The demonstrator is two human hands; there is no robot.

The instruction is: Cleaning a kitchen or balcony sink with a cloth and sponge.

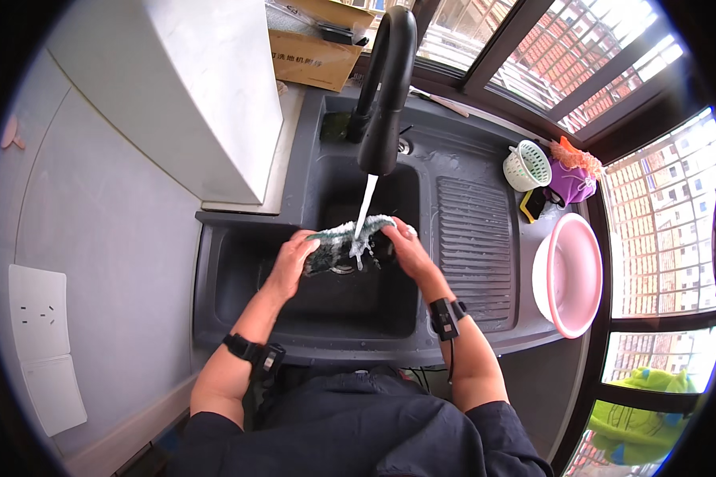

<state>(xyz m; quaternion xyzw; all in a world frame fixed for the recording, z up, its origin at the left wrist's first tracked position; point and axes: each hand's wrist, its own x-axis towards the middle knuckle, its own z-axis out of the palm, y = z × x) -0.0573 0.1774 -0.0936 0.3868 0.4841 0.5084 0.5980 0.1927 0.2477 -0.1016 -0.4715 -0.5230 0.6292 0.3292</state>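
Observation:
A wet, fuzzy green-and-white cloth (332, 245) is stretched between my two hands over the dark sink basin (358, 310). My left hand (291, 262) grips its left end, with the thumb on top. At the other end, my right hand (410, 247) pinches the upper corner, and a bit of white foam sits by its fingers. A stream of water (366, 206) falls from the black gooseneck faucet (379, 143) onto the cloth and splashes off its front. Part of the drain shows below the cloth.
A ridged drainboard (476, 256) lies right of the basin. Beyond it are a pink-rimmed basin (593, 280), a pale perforated basket (510, 170) and a purple pouch (570, 183). A white cabinet (215, 89) juts out at left; a cardboard box (313, 59) stands behind the sink, near the windows.

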